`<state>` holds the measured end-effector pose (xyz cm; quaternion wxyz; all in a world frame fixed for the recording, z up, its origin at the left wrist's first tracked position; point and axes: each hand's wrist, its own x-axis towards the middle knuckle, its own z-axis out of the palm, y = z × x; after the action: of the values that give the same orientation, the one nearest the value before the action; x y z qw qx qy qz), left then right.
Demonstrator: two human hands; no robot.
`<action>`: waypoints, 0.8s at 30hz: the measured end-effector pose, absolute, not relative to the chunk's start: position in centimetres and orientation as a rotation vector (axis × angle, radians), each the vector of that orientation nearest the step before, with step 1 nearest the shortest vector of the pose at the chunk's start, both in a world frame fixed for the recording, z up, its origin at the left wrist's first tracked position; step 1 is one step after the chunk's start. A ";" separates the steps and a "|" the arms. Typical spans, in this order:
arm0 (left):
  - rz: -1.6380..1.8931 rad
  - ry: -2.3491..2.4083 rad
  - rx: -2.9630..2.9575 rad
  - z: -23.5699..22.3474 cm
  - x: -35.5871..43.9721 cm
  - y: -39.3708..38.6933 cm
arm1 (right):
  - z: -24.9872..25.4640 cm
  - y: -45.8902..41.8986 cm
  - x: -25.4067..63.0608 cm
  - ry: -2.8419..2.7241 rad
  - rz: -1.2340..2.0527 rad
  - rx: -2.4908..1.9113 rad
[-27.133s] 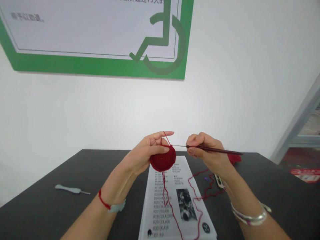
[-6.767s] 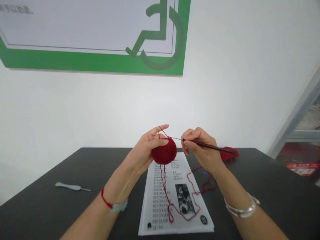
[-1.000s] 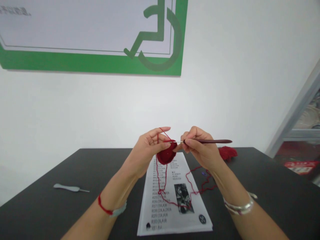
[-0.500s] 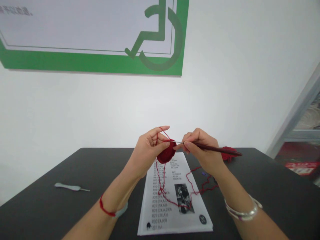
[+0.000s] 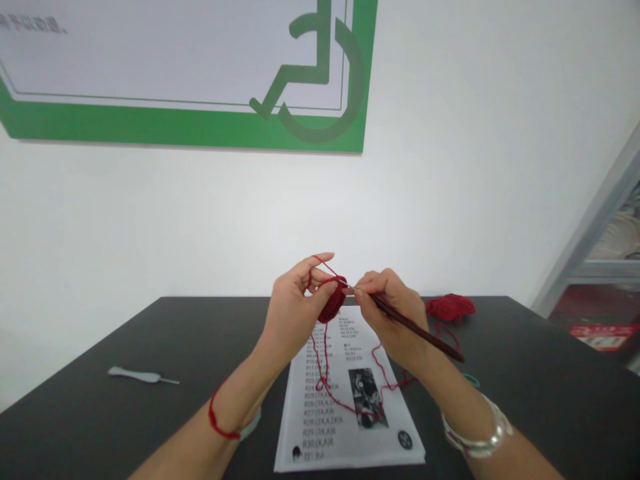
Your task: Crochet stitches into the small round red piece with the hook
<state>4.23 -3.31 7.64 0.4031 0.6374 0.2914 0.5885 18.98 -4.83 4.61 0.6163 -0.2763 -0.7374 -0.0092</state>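
A small round red crochet piece point(image 5: 331, 305) is pinched between the thumb and fingers of my left hand point(image 5: 300, 297). Red yarn loops over the raised index finger of that hand and runs down to the piece's top edge. My right hand point(image 5: 393, 310) grips a crochet hook point(image 5: 417, 330) by its dark red-brown handle. The hook's thin metal end meets the upper edge of the piece; its very tip is hard to make out. Loose red yarn point(image 5: 345, 405) hangs below and trails over the printed pattern sheet point(image 5: 325, 460) on the table.
On the black table point(image 5: 215, 340), a red yarn ball point(image 5: 451, 307) lies at the back right. A white-handled tool point(image 5: 143, 376) with a thin metal shaft lies at left. A teal loop point(image 5: 471, 380) shows beside my right forearm. Behind stands a white wall with a green-edged sign point(image 5: 200, 123).
My right hand has shifted slightly left and down, and the hook's handle now slants more steeply downward. The crochet piece has turned a little, appearing narrower. More of the yarn ball is visible.
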 end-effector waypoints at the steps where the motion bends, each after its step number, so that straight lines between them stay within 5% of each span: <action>1: 1.489 0.747 1.608 7.6 4.2 -3.3 | 4.5 -4.6 18.9 -1.712 -0.078 -0.612; 13: 1.127 0.529 1.307 7.3 3.8 -2.0 | 3.4 -1.9 19.9 -1.919 -0.883 -0.381; 20: 1.451 0.641 1.546 7.4 3.9 -2.3 | 3.9 -2.9 19.2 -1.694 0.126 -0.456; 24: 1.535 0.712 1.670 7.3 3.5 -2.2 | 4.6 -3.7 19.8 -1.694 0.238 -0.454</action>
<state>3.54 -2.18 7.32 0.3730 0.6518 0.2780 0.5990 19.81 -3.69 4.62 0.6335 -0.1987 -0.7406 0.1039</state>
